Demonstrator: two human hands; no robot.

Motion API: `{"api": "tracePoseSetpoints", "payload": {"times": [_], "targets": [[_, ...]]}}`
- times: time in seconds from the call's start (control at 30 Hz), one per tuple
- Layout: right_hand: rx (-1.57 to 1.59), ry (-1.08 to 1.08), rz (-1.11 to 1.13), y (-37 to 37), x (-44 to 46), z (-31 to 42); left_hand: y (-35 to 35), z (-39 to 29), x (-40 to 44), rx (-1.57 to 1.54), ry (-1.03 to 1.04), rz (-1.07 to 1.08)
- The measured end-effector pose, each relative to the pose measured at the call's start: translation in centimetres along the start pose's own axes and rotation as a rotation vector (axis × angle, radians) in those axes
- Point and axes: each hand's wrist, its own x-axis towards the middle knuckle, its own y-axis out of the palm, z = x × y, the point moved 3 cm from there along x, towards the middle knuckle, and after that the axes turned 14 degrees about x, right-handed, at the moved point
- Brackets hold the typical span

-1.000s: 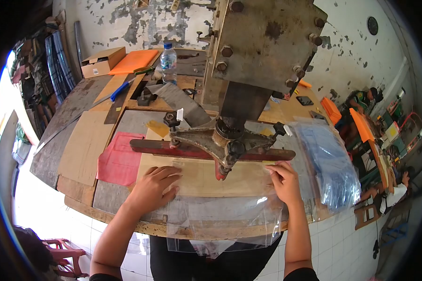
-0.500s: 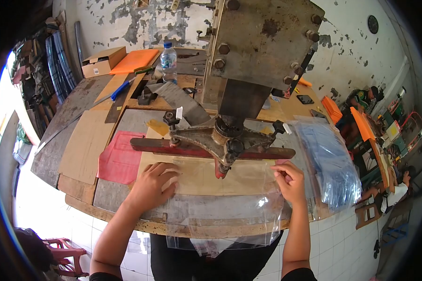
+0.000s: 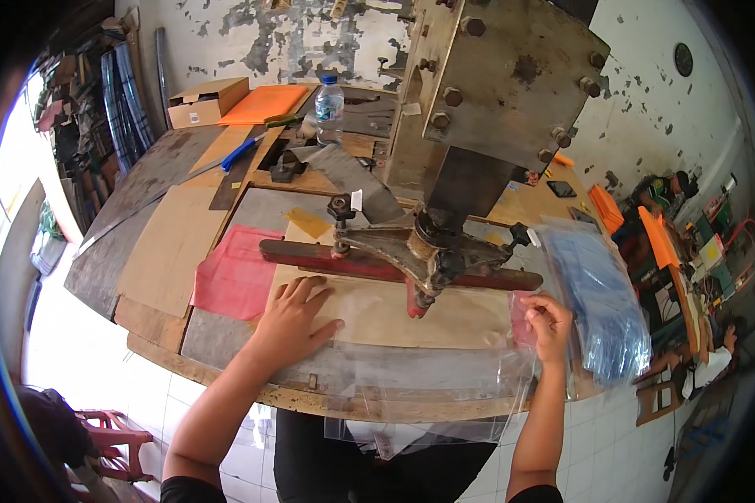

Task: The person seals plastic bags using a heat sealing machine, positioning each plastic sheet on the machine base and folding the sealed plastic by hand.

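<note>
A clear plastic sheet (image 3: 432, 373) lies over a tan board (image 3: 394, 323) and hangs past the table's front edge. My left hand (image 3: 298, 323) rests flat, fingers spread and thumb apart, at the left end of the board and sheet. At the sheet's far right side, my right hand (image 3: 549, 325) has thumb and fingertips pinched together at its edge. Beyond both hands stands a heavy metal press (image 3: 436, 243), its long red-sided bar (image 3: 377, 267) just above the board. Red material (image 3: 235, 272) lies left of my left hand; a smaller red patch (image 3: 522, 325) shows beside my right fingers.
A stack of bluish clear plastic (image 3: 604, 302) lies at the right. Farther back are a water bottle (image 3: 329, 111), a blue-handled cutter (image 3: 242, 153), a cardboard box (image 3: 208, 102) and orange sheets (image 3: 264, 105). Another person (image 3: 663, 193) sits at the far right.
My view has turned, so the scene sits farther right and slightly lower. My left fingers have gone from curled to spread flat. My right hand stays pinched at the sheet's edge.
</note>
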Motion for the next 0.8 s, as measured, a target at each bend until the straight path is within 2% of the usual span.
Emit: {"api": "tracePoseSetpoints", "payload": {"times": [0.07,0.13,0.17,0.23,0.3,0.4,0.47,0.5,0.57,0.6,0.67,0.7,0.77,0.8], "targets": [[-0.022,0.030,0.040,0.1,0.1,-0.1,-0.4,-0.2,0.1,-0.020,0.004,0.043],[-0.026,0.186,0.134,1.5,0.1,0.0,-0.4,-0.2,0.0,-0.017,0.004,0.049],[-0.025,0.184,0.135,2.0,0.2,0.7,-0.3,-0.1,0.0,-0.016,0.007,0.057],[-0.028,0.392,0.238,3.2,0.1,1.6,0.0,0.2,-0.1,-0.034,-0.004,0.075],[0.028,0.361,0.237,3.6,-0.4,2.0,-0.3,0.3,-0.3,-0.054,-0.014,0.088],[-0.075,0.228,0.164,3.9,-1.8,2.7,-1.6,0.2,-0.8,-0.131,-0.088,0.102],[0.216,0.164,-0.057,3.6,-3.6,2.3,-3.1,-0.4,-1.7,-0.236,-0.148,0.141],[0.218,0.161,-0.058,3.5,-4.5,2.1,-3.6,-0.8,-2.1,-0.233,-0.146,0.139],[0.272,0.098,-0.108,3.1,-6.0,1.9,-3.7,-1.4,-3.1,-0.478,-0.182,0.200],[0.274,0.101,-0.112,3.0,-6.4,1.9,-3.5,-1.9,-3.5,-0.476,-0.179,0.205],[0.271,0.027,-0.141,2.8,-7.2,2.1,-3.4,-3.1,-4.0,-0.835,-0.230,0.071],[0.274,0.028,-0.141,2.6,-7.4,2.1,-3.3,-3.7,-4.3,-0.833,-0.231,0.073],[0.320,-0.055,-0.162,2.3,-7.3,2.6,-3.1,-4.0,-4.8,-1.102,-0.457,0.086],[0.322,-0.058,-0.158,2.2,-7.3,2.6,-3.2,-4.0,-5.0,-1.100,-0.458,0.081]]}}
